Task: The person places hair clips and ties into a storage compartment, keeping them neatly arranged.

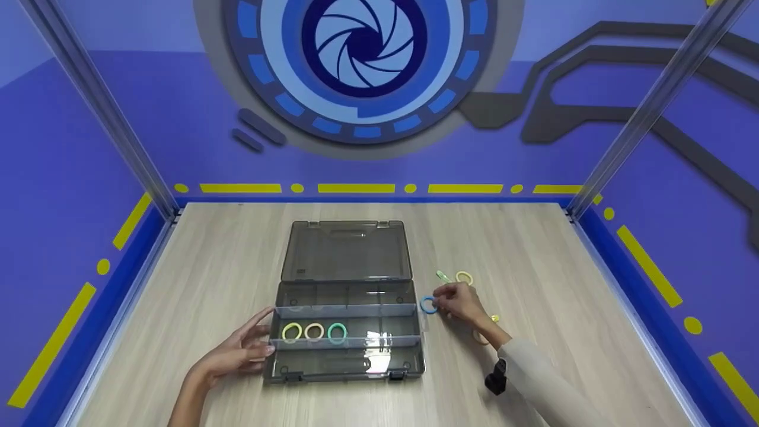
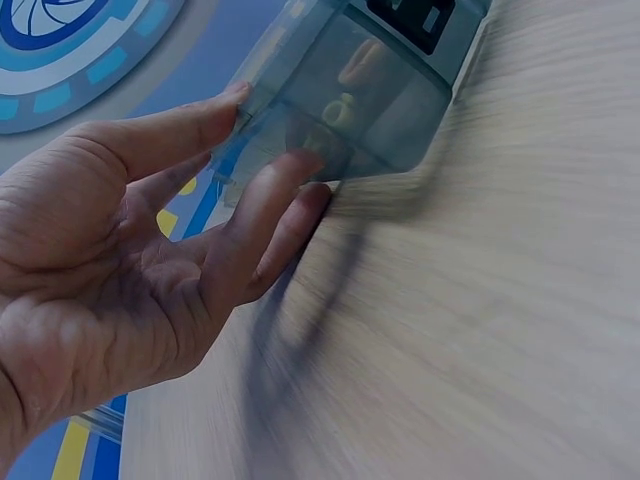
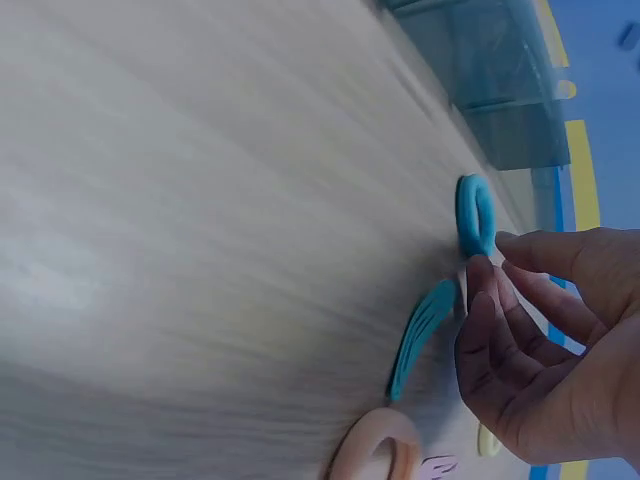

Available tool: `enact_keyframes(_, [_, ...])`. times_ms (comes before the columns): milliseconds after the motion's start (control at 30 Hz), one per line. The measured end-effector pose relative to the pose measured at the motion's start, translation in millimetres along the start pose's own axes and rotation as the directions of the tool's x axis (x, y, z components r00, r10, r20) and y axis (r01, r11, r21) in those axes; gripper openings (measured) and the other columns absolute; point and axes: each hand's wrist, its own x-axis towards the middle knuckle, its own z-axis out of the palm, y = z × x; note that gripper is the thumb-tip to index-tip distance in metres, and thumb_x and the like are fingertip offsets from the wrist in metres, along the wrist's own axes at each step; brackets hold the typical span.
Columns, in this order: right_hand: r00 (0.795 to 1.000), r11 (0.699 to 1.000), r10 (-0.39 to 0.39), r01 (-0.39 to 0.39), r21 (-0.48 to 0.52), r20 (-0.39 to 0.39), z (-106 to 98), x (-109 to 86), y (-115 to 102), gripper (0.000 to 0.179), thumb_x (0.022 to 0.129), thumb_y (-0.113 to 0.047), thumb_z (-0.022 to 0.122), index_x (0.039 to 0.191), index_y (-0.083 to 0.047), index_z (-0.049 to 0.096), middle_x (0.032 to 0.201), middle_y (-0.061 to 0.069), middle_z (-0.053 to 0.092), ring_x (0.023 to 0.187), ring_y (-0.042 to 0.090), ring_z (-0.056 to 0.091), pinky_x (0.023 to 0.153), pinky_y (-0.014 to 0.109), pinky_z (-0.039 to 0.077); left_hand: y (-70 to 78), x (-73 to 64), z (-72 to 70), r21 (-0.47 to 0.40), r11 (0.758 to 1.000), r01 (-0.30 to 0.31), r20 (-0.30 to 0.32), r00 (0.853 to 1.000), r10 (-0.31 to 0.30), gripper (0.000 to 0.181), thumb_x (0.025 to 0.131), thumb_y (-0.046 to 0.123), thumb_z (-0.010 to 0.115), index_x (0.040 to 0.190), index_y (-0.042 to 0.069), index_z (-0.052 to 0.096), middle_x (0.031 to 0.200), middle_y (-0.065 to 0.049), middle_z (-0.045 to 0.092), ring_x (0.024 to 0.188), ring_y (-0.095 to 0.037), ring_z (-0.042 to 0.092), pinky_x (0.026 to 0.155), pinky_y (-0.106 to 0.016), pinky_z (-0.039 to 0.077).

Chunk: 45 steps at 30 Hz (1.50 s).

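Observation:
A smoky clear divided box (image 1: 347,362) lies with its lid (image 1: 348,252) folded back. In its middle row stand a yellow hair tie (image 1: 292,333), a peach one and a green one (image 1: 337,333), side by side. My left hand (image 1: 237,354) touches the box's left side with fingers extended, the fingertips against the wall in the left wrist view. Right of the box, my right hand (image 1: 459,302) pinches the edge of a blue hair tie (image 3: 475,215) between thumb and fingertips, close to the tabletop.
Around my right hand lie a green slitted clip-like piece (image 1: 443,276), a pale yellow ring (image 1: 464,277), a small yellow piece (image 1: 495,318) and a peach ring (image 3: 375,440), partly hidden by the arm in the head view. A blue wall panel (image 1: 379,172) bounds the table's back.

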Motion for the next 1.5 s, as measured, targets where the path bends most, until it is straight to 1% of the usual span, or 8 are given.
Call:
enact_keyframes(200, [1.0, 0.999, 0.016, -0.017, -0.032, -0.023, 4, 2.5, 2, 0.015, 0.089, -0.002, 0.074, 0.102, 0.007, 0.075, 0.086, 0.016, 0.075, 0.066, 0.012, 0.063, 0.053, 0.018, 0.046, 0.2, -0.7, -1.2, 0.001, 1.0, -0.006, 0.0, 1.0, 0.006, 0.093, 0.096, 0.025, 0.071, 0.166, 0.026, 0.009, 0.162, -0.035, 0.021, 0.124, -0.027, 0.059, 0.088, -0.038, 0.056])
enact_keyframes(400, [0.999, 0.996, 0.004, -0.008, -0.087, -0.041, 7, 2.7, 3, 0.012, 0.088, -0.003, 0.075, 0.098, 0.004, 0.076, 0.082, 0.012, 0.074, 0.062, 0.007, 0.058, 0.052, 0.019, 0.045, -2.1, -0.9, 0.4, -0.01, 1.0, -0.008, -0.002, 1.0, 0.008, 0.093, 0.096, 0.024, 0.071, 0.166, 0.026, 0.01, 0.162, -0.034, 0.022, 0.126, -0.028, 0.058, 0.088, -0.038, 0.056])
enact_keyframes(633, [0.999, 0.995, -0.007, 0.002, -0.101, -0.047, 8, 1.1, 6, 0.006, 0.089, -0.002, 0.074, 0.092, 0.003, 0.076, 0.08, 0.012, 0.073, 0.059, 0.007, 0.057, 0.052, 0.018, 0.044, -3.1, -0.9, 1.0, -0.011, 1.0, -0.008, -0.001, 1.0, 0.008, 0.093, 0.096, 0.024, 0.072, 0.166, 0.026, 0.01, 0.161, -0.034, 0.023, 0.123, -0.026, 0.059, 0.088, -0.038, 0.056])
enact_keyframes(900, [1.0, 0.999, -0.013, 0.013, -0.045, 0.001, 4, 2.5, 3, 0.008, 0.091, -0.003, 0.073, 0.092, 0.005, 0.076, 0.082, 0.017, 0.075, 0.06, 0.012, 0.061, 0.052, 0.019, 0.047, -4.7, -1.9, 0.4, -0.023, 1.0, 0.008, 0.001, 1.0, -0.008, 0.093, 0.096, 0.022, 0.071, 0.166, 0.025, 0.009, 0.162, -0.033, 0.022, 0.124, -0.026, 0.057, 0.089, -0.038, 0.055])
enact_keyframes(1100, [1.0, 1.0, 0.006, -0.006, 0.024, 0.003, -8, 1.0, -2, 0.012, 0.092, -0.003, 0.073, 0.094, 0.008, 0.074, 0.085, 0.024, 0.076, 0.06, 0.019, 0.067, 0.052, 0.029, 0.053, -1.7, 0.2, -0.4, -0.017, 1.0, -0.016, 0.024, 1.0, 0.017, 0.093, 0.097, 0.021, 0.071, 0.166, 0.023, 0.008, 0.162, -0.034, 0.02, 0.12, -0.024, 0.059, 0.089, -0.039, 0.057])
enact_keyframes(1233, [1.0, 0.998, 0.009, -0.01, 0.058, 0.023, -17, -2.9, -8, 0.015, 0.092, -0.002, 0.071, 0.099, 0.011, 0.072, 0.089, 0.028, 0.075, 0.062, 0.018, 0.068, 0.054, 0.03, 0.055, -0.2, 0.1, -0.2, -0.022, 1.0, -0.02, 0.029, 0.999, 0.021, 0.093, 0.097, 0.021, 0.07, 0.166, 0.022, 0.007, 0.161, -0.035, 0.02, 0.12, -0.025, 0.061, 0.089, -0.038, 0.057])
enact_keyframes(1333, [0.999, 0.996, 0.04, -0.042, 0.075, 0.035, -22, -5.3, -11, 0.016, 0.093, -0.002, 0.07, 0.102, 0.011, 0.072, 0.09, 0.026, 0.075, 0.064, 0.015, 0.067, 0.056, 0.029, 0.056, 0.1, -0.5, 0.3, -0.01, 1.0, -0.016, 0.021, 1.0, 0.017, 0.093, 0.097, 0.022, 0.07, 0.166, 0.022, 0.008, 0.161, -0.035, 0.022, 0.123, -0.026, 0.06, 0.09, -0.039, 0.056])
enact_keyframes(1500, [0.994, 0.987, 0.093, -0.1, 0.124, 0.062, -27, -7.6, -15, 0.018, 0.094, -0.003, 0.069, 0.106, 0.01, 0.071, 0.09, 0.022, 0.075, 0.068, 0.018, 0.07, 0.062, 0.037, 0.06, -1.2, -1.1, -0.3, 0.001, 1.0, -0.021, 0.017, 1.0, 0.02, 0.092, 0.097, 0.023, 0.07, 0.166, 0.021, 0.009, 0.161, -0.034, 0.023, 0.126, -0.028, 0.057, 0.091, -0.04, 0.055])
